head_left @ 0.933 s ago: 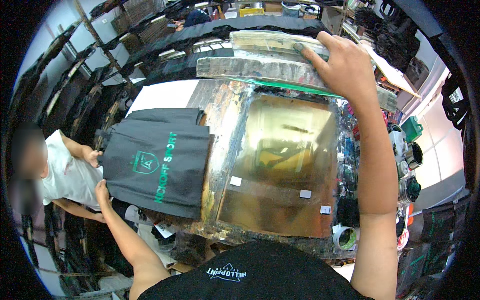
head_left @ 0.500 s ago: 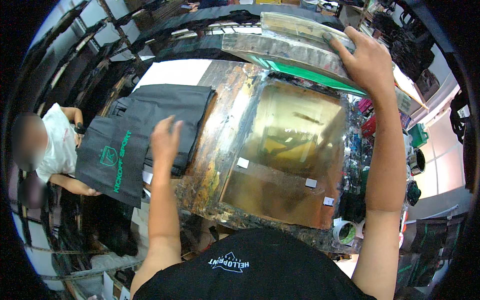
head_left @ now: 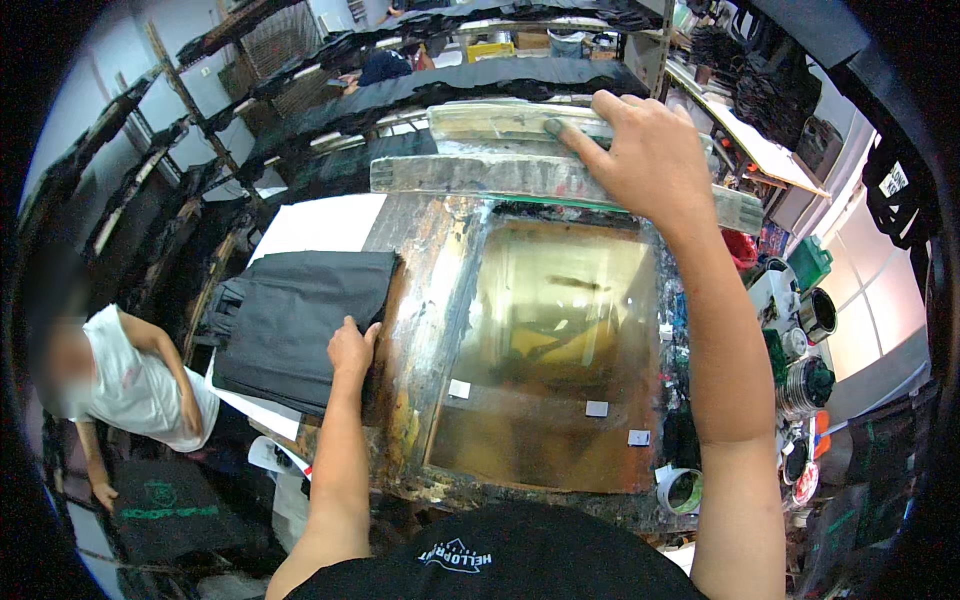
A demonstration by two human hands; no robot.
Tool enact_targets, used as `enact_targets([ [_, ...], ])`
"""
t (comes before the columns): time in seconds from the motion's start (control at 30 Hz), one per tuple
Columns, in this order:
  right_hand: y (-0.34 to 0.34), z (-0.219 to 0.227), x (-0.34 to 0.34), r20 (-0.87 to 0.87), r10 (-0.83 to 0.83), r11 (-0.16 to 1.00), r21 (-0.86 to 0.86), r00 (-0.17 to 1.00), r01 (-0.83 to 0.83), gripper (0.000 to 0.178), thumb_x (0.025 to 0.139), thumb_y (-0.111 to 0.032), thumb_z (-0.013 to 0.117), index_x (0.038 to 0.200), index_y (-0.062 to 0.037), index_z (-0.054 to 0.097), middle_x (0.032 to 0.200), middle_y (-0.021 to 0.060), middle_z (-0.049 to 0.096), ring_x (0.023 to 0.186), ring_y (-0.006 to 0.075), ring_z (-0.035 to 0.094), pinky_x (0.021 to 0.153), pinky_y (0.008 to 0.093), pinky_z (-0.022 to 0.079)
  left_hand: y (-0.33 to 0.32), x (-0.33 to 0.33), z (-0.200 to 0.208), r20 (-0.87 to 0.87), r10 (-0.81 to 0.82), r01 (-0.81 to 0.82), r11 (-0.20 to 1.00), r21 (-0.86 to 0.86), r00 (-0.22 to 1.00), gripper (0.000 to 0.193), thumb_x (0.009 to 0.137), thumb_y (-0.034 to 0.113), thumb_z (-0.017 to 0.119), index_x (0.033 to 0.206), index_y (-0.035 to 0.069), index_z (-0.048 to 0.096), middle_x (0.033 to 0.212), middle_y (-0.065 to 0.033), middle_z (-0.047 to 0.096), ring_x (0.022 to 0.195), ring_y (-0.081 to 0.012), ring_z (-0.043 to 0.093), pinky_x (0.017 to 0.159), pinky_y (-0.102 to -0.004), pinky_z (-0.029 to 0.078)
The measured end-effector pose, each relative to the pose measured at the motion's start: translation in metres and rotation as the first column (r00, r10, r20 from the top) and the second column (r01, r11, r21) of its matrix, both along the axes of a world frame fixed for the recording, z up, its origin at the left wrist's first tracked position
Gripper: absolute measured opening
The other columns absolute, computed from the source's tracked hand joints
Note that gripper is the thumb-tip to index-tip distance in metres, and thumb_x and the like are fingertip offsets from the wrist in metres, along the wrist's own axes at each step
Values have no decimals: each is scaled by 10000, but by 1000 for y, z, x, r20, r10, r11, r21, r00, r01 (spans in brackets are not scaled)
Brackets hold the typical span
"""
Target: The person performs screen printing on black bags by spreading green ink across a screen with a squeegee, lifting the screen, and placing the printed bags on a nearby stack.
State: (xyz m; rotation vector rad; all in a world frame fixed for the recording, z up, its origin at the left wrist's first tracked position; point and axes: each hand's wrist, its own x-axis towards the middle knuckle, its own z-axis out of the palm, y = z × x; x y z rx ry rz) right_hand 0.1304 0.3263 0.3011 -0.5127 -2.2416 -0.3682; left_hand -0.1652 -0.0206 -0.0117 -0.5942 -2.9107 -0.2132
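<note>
My left hand [head_left: 352, 348] rests at the near right corner of a stack of black fabric bags [head_left: 310, 300], thumb and forefinger apart; no bag is lifted in it. Up at the far side, my right hand [head_left: 655, 155] is closed over a pale, clear-edged squeegee [head_left: 490, 122], thumb on its near face. Just below the squeegee runs the long bar of a raised screen frame [head_left: 480, 177], with a thin green line under it. Nearer me lies a shiny amber printing board [head_left: 550, 340] with small white tabs [head_left: 597, 408] stuck on it.
At the left a person in a white shirt [head_left: 150, 370] holds a black bag with a green print [head_left: 165, 505]. A tape roll [head_left: 680, 490] lies at the board's near right corner. Cans and tubs [head_left: 805, 385] line the right side. Racks with black bags [head_left: 500, 80] stand behind.
My left hand has come down onto the bag stack. The co-worker has carried the printed bag away from the stack, to the lower left. The view has shifted; my right hand keeps its grip.
</note>
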Motion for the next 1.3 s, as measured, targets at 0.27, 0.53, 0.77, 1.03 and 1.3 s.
enact_targets([
  [0.27,1,-10,0,-34,68,998,20,997,-68,502,954,-575,593,985,-91,723,875,132,734,894,306,714,849,466,479,-19,-3,23,70,4,-8,998,62,998,686,872,700,674,1047,36,676,1008,-234,739,985,-442,700,859,-532,547],
  [0.53,-8,-7,2,-18,47,999,11,999,-47,524,958,-588,579,1010,-88,727,902,129,746,924,295,723,865,463,486,-27,-14,21,-22,-18,20,997,70,1000,453,998,499,599,979,54,684,1010,-213,731,978,-454,682,844,-547,531],
  [0.77,1,-7,1,-7,24,1000,16,1000,-24,515,956,-586,586,988,-97,745,869,126,753,877,301,734,826,472,501,50,10,106,47,-467,452,872,188,883,381,1012,391,538,1019,38,681,1039,-244,710,1017,-475,654,876,-560,512],
  [1.03,7,-8,-6,-22,35,998,46,999,-34,542,941,-610,584,1002,-101,756,875,142,757,873,317,737,796,501,512,226,126,36,176,-679,612,724,319,712,388,1017,365,485,1082,54,708,1064,-282,710,1034,-500,661,932,-586,514],
  [1.3,-17,26,-8,341,27,965,-253,940,64,609,1061,-612,416,1028,-60,672,836,55,659,748,151,604,722,357,491,297,235,-33,126,-884,837,466,287,449,557,1051,528,474,1263,52,672,1551,-230,467,1454,-467,392,1198,-626,276],
])
